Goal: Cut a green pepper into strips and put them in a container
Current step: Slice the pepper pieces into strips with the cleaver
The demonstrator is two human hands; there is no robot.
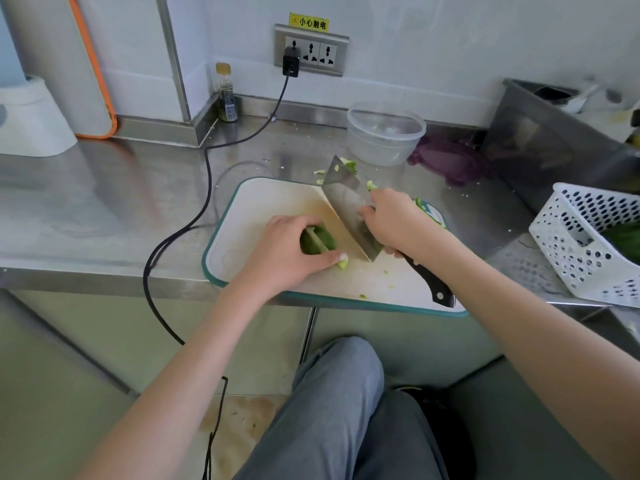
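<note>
A working kitchen: steel counter [104,202], cutting board [263,202], cleaver [346,202], wall sockets [311,50].

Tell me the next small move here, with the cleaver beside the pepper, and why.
Probably slice down through the exposed end of the green pepper piece. The left hand pins it on the white teal-rimmed cutting board, and the right hand holds the steel cleaver tilted just right of it. The clear round plastic container holds no strips.

Left hand [287,247] curled in a grip; right hand [394,220] likewise, arms extended.
</note>
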